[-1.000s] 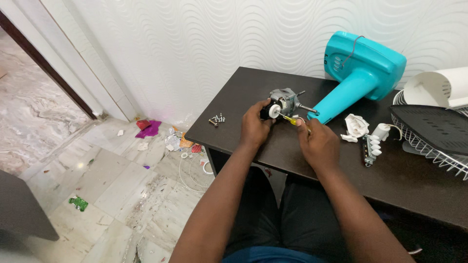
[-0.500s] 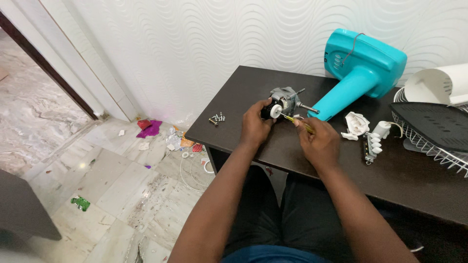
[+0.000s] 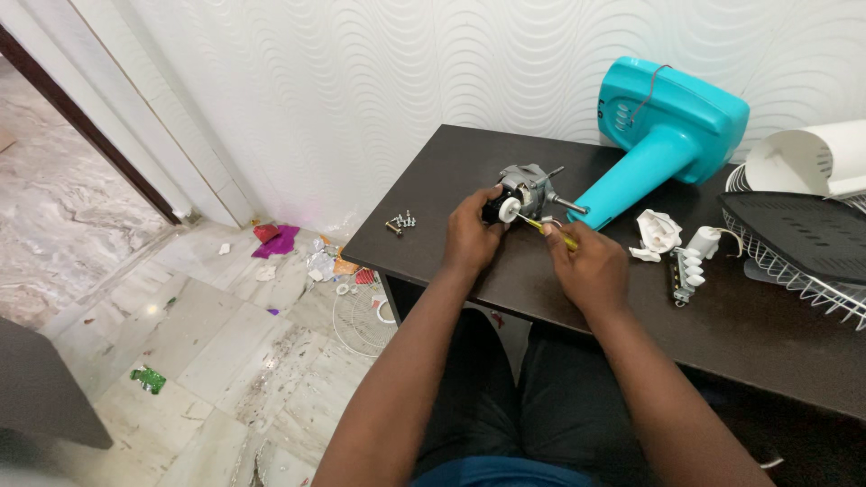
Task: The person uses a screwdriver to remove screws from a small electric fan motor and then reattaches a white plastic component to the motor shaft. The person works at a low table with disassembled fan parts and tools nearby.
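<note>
fingers of the left hand are curled round the black rear end of the fan motor, clamping it on the dark table. right hand fingers are closed round a yellow-handled screwdriver, tip aimed at the motor's white round part by the left thumb.

progress, big to small:
- teal fan housing lies on its side behind the motor, already stripped: motor is out of it.
- wire fan guard and a dark flat part sit at the right table edge, off the fan, with a white curved piece behind them.
- white switch block and a crumpled white bit lie loose, right of the hands.
- about 5 small screws are piled left of the left hand, so fasteners are out.
- my read: teardown is well along, work is now on the motor itself; can't tell if the driver is loosening or tightening.

orientation: motor rests near the table's middle, close to the wall. long axis follows the shaft, running left-to-right and slightly toward the viewer. shaft points right at the teal neck, black end points left into the left palm.

floor litter lies below the table's left end.
</note>
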